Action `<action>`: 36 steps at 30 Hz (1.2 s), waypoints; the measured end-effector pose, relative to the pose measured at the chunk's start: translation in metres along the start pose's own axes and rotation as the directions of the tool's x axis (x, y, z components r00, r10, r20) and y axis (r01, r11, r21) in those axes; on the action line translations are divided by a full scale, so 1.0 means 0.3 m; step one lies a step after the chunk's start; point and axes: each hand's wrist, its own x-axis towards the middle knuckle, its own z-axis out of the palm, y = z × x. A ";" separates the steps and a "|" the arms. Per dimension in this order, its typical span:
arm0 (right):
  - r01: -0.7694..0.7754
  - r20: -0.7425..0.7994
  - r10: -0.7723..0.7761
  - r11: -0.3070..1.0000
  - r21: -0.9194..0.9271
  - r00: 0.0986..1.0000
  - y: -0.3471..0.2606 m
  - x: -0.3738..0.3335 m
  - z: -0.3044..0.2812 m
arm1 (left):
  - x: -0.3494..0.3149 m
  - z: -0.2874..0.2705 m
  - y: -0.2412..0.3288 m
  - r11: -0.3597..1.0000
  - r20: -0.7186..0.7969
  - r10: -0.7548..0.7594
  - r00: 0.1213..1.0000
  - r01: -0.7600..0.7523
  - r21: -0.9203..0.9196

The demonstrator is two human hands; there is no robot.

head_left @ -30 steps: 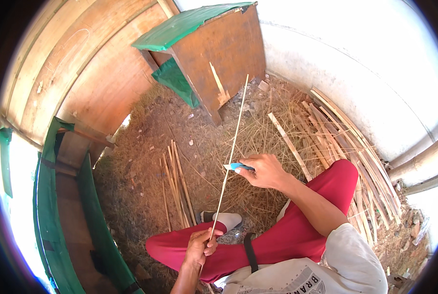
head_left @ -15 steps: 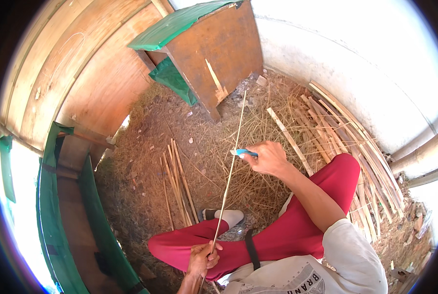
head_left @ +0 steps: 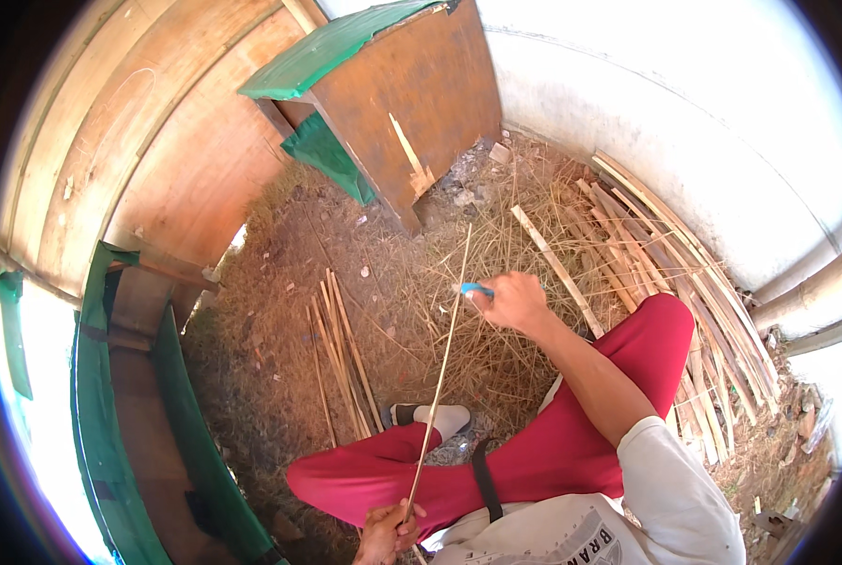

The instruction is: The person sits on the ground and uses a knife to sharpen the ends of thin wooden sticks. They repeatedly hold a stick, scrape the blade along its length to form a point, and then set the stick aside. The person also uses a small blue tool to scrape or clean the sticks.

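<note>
A long, thin bamboo strip (head_left: pixel 442 363) runs from my lap out over the ground, tilted slightly right at its far end. My left hand (head_left: pixel 392 529) is closed round its near part, close to my body. My right hand (head_left: pixel 517 301) grips a blue-handled knife (head_left: pixel 477 289), probably a cutter. The knife's tip meets or lies right beside the strip towards its far end; the blade itself is small and blurred. My legs are folded beneath the strip.
Several split strips (head_left: pixel 343 348) lie on the ground ahead to the left. A larger pile of bamboo slats (head_left: pixel 670 254) lies along the white wall at right. Shavings (head_left: pixel 496 235) cover the middle ground. A brown wooden cabinet (head_left: pixel 411 104) with green covering stands at the back.
The bamboo strip has slid back towards my body, its far tip now nearer the knife. My left hand has drawn back with it, while my right hand has barely moved.
</note>
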 end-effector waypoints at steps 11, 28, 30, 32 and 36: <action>-0.417 -0.028 0.416 0.908 -0.052 0.909 0.311 0.096 -0.014 | -0.120 -0.152 -0.207 0.939 -0.231 0.185 0.955 -0.102 0.328; -0.116 -0.157 0.167 0.950 0.291 0.973 0.009 -0.035 -0.197 | 0.097 -0.107 -0.074 0.550 -0.261 0.766 0.587 -0.389 0.739; -0.129 -0.137 0.176 0.946 0.296 0.975 0.004 -0.038 -0.207 | 0.100 -0.096 -0.073 0.559 -0.270 0.769 0.580 -0.405 0.723; -0.124 -0.142 0.175 0.942 0.312 0.974 0.001 -0.039 -0.208 | 0.102 -0.090 -0.075 0.555 -0.273 0.776 0.569 -0.410 0.723; -0.113 -0.165 0.172 0.942 0.316 0.971 0.002 -0.036 -0.201 | 0.102 -0.082 -0.079 0.528 -0.252 0.794 0.553 -0.421 0.738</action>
